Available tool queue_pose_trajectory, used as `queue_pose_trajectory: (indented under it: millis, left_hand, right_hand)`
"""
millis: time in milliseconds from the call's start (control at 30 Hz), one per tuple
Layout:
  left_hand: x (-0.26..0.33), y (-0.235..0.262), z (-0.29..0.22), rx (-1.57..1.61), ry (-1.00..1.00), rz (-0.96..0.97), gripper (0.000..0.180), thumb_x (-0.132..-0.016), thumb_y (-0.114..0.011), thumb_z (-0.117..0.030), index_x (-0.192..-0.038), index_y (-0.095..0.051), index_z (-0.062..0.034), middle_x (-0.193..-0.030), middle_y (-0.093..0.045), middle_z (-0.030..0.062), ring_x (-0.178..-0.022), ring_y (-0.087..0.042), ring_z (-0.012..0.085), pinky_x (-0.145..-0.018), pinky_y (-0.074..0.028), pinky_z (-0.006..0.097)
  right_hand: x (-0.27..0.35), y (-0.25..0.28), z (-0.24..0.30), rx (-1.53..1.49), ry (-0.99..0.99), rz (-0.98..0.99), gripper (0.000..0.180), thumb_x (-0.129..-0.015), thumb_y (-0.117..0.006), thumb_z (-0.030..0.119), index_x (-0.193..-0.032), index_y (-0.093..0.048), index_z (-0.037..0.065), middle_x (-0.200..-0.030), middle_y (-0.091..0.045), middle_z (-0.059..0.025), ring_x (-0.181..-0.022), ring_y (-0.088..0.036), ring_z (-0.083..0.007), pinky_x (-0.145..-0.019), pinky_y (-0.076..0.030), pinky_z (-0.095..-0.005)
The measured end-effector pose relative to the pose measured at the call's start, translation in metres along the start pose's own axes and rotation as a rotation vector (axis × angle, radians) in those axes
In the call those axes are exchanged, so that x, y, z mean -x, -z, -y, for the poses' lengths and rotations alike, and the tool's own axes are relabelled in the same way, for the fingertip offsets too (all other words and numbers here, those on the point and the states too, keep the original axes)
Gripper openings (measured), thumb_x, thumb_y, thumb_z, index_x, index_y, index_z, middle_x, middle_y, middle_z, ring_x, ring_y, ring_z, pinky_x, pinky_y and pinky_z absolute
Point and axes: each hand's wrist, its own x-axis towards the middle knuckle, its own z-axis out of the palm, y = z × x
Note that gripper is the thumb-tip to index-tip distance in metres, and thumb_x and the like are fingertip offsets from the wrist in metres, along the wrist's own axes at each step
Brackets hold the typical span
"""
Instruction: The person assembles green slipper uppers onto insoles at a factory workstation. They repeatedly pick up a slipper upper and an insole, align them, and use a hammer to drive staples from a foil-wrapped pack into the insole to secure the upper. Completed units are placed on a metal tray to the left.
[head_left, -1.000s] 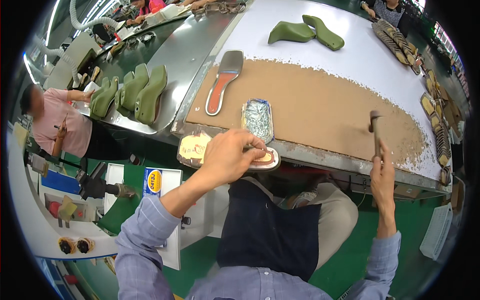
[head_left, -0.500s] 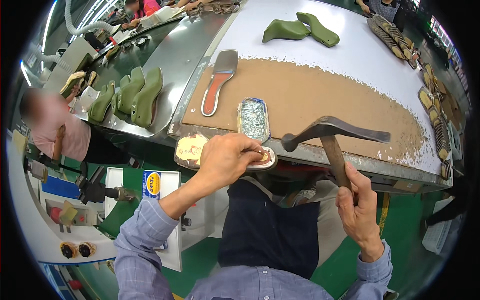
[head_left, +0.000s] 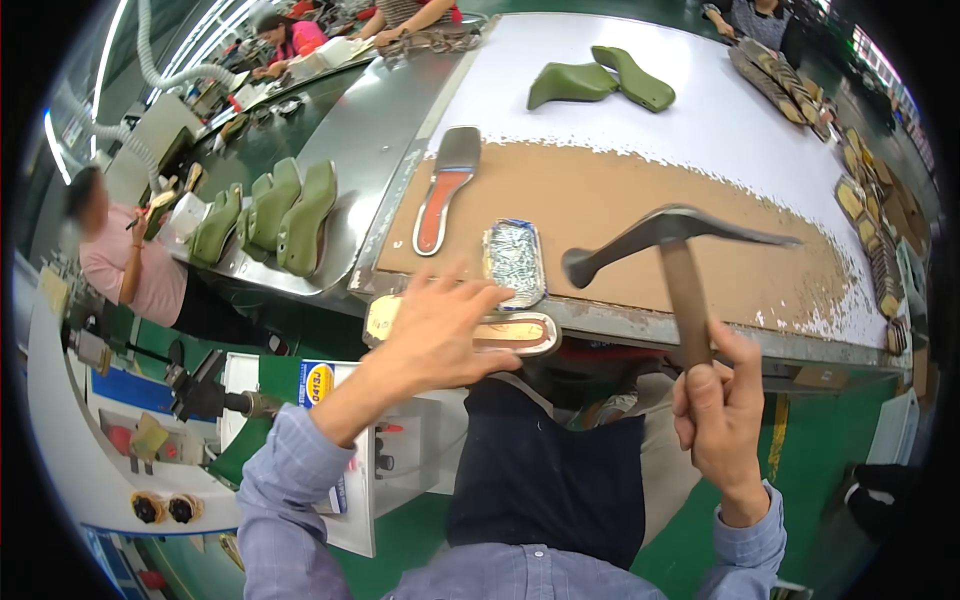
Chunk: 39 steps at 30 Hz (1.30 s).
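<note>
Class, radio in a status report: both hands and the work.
Left hand flat on insole. Right hand grips hammer, raised. Nail tin just beyond.

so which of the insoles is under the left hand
The tan insole at the bench's near edge, under the left hand. The grey insole with the red centre lies apart, farther back on the brown board, untouched.
</note>
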Motion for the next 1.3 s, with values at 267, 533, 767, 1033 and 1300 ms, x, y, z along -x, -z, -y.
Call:
queue_pose_trajectory:
  millis: [267, 533, 767, 1033, 1300]
  left_hand:
    - [0.006, -0.009, 0.008, 0.014, -0.068, 0.082, 0.053, -0.079, -0.077, -0.045, -0.12, -0.064, -0.014, -0.101, -0.067, 0.0089, -0.095, -0.066, 0.0278, -0.09, -0.042, 0.043]
    - [0.012, -0.007, 0.008, -0.053, -0.06, 0.114, 0.055, -0.082, -0.077, -0.047, -0.121, -0.062, -0.0117, -0.1, -0.062, 0.0073, -0.097, -0.063, 0.0265, -0.086, -0.043, 0.04]
    - [0.011, -0.014, 0.01, -0.047, -0.078, 0.094, 0.056, -0.081, -0.077, -0.05, -0.118, -0.061, -0.011, -0.1, -0.061, 0.0075, -0.097, -0.063, 0.0267, -0.085, -0.044, 0.041]
    - [0.014, -0.01, 0.008, -0.064, -0.061, 0.072, 0.052, -0.081, -0.077, -0.047, -0.116, -0.061, -0.011, -0.099, -0.061, 0.0072, -0.094, -0.062, 0.0259, -0.079, -0.042, 0.04]
    - [0.016, -0.014, 0.009, -0.064, -0.032, 0.072, 0.055, -0.079, -0.078, -0.049, -0.115, -0.062, -0.0109, -0.099, -0.062, 0.0078, -0.096, -0.062, 0.0263, -0.081, -0.043, 0.041]
  right_hand:
    - [0.019, 0.016, -0.019, -0.134, -0.072, -0.167, 0.051, -0.106, -0.047, 0.009, -0.153, -0.028, 0.004, -0.063, -0.051, -0.003, -0.041, -0.041, -0.0048, -0.038, -0.033, -0.0203]
    - [-0.001, 0.02, 0.011, 0.301, 0.202, 0.001, 0.05, -0.1, -0.057, 0.008, -0.147, -0.041, 0.0, -0.093, -0.058, -0.0104, -0.07, -0.054, -0.0124, -0.061, -0.041, -0.0261]
    - [-0.016, -0.01, 0.005, 0.756, 0.427, 0.113, 0.044, -0.097, -0.061, 0.008, -0.14, -0.056, 0.005, -0.082, -0.067, -0.0128, -0.071, -0.067, -0.0278, -0.065, -0.054, -0.0365]
    - [-0.01, 0.009, 0.031, 0.288, 0.502, -0.333, 0.052, -0.103, -0.053, 0.014, -0.152, -0.036, 0.011, -0.073, -0.056, -0.0064, -0.056, -0.052, -0.0129, -0.046, -0.04, -0.0264]
    - [-0.013, -0.023, 0.011, 0.4, 0.167, 0.096, 0.048, -0.094, -0.068, 0.004, -0.139, -0.053, 0.005, -0.121, -0.067, -0.0253, -0.104, -0.072, -0.028, -0.086, -0.056, -0.0341]
